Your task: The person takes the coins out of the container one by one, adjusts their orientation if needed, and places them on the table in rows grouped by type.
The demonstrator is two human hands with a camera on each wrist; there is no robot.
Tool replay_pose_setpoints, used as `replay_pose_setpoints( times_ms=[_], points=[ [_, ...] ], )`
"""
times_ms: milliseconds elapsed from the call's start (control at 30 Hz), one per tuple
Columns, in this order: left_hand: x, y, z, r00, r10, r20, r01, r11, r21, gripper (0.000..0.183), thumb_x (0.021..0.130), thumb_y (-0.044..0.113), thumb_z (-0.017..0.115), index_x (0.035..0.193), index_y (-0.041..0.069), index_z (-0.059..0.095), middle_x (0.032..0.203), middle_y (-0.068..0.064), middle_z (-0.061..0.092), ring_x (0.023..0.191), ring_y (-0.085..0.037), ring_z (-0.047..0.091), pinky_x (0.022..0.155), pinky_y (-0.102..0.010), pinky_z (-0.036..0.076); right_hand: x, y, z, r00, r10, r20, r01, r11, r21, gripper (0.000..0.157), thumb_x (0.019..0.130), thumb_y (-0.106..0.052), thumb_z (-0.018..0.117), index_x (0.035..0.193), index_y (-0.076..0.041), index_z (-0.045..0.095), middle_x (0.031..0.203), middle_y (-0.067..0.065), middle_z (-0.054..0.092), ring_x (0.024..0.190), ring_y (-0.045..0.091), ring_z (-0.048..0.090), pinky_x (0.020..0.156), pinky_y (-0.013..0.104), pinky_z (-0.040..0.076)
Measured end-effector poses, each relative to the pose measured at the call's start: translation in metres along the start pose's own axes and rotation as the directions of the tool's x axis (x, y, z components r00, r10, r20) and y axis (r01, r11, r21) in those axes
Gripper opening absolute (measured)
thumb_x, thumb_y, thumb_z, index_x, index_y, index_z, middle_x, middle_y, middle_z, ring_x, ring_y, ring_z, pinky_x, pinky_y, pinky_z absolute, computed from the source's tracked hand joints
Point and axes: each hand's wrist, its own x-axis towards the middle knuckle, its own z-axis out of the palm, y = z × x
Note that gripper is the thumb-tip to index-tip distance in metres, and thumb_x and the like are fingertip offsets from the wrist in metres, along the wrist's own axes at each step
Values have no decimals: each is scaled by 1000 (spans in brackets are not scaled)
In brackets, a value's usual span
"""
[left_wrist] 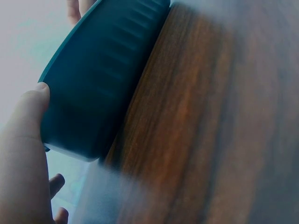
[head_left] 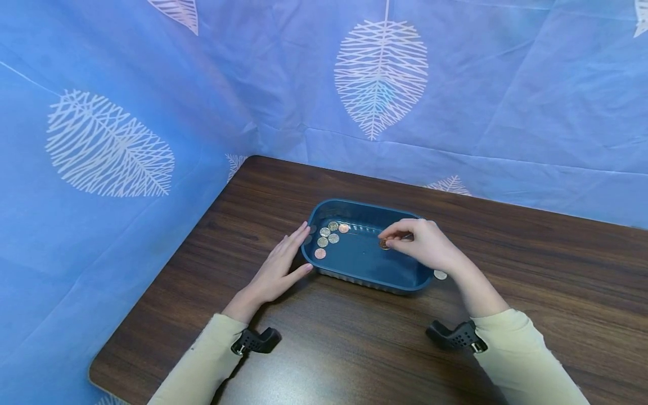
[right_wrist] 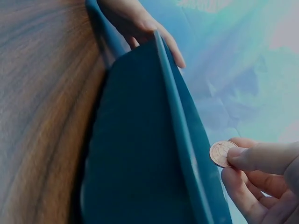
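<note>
A copper-coloured coin (right_wrist: 221,153) is pinched between the thumb and fingers of my right hand (head_left: 422,242), over the right half of a dark blue tray (head_left: 354,281). My left hand (head_left: 278,267) rests against the tray's left end with fingers extended; in the left wrist view its thumb (left_wrist: 42,91) touches the rim. Inside the tray, toward the left, lie several coins, among them a silvery coin (head_left: 333,238), a copper coin (head_left: 320,253) and another copper coin (head_left: 344,228).
Just outside the tray's right end, a silvery coin (head_left: 440,275) lies on the dark wooden table (head_left: 324,337), partly below my right wrist. Behind the table hangs a blue cloth (head_left: 283,73) with white leaf prints. Each wrist wears a black strap (head_left: 458,336).
</note>
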Motion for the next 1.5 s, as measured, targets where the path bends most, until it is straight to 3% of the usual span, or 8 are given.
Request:
replay_pose_setpoints(
  times_ms=[300,533,767,933,1233,1500],
  points=[
    [1,0,0,1000,6,-2,-6,1000,-2,72,98,47,47,155,19,13,160,7,7,144,-16,13,113,-52,13,-19,6,-19,997,53,-62,-54,999,-5,18,95,-9,60,108,-8,72,98,2,68,86,17,63,71,28,53],
    [0,0,-1,1000,3,-1,-3,1000,-2,72,98,47,47,155,19,13,159,7,7,144,-18,14,113,-52,13,-35,18,-31,990,107,-90,-104,994,40,20,96,-16,60,111,-7,69,95,5,71,81,25,67,54,30,49],
    [0,0,-1,1000,-6,13,6,1000,0,73,98,48,46,155,18,13,160,6,6,144,-18,13,113,-52,13,-53,35,-39,978,131,-161,-131,991,12,20,95,-20,62,110,-9,70,99,7,71,84,11,67,64,26,51],
    [0,0,-2,1000,-8,14,8,1000,-4,73,98,48,46,155,17,13,160,4,7,144,-17,13,113,-52,13,-65,47,-45,967,142,-209,-153,987,-40,18,94,-18,63,108,-9,71,98,8,71,79,5,64,63,21,50],
    [0,0,-2,1000,-6,16,6,1000,0,73,98,47,47,155,19,12,160,7,5,144,-15,12,113,-52,13,-83,70,-50,955,205,-215,-225,972,-74,22,95,-20,62,110,-8,70,97,9,70,79,14,64,62,23,49],
    [0,0,-1,1000,-10,11,10,1000,-3,72,98,48,46,155,19,12,159,9,5,144,-13,11,113,-51,13,-96,87,-50,946,251,-206,-274,957,-92,22,95,-19,62,109,-5,69,93,10,70,76,7,62,60,24,48]
  ],
)
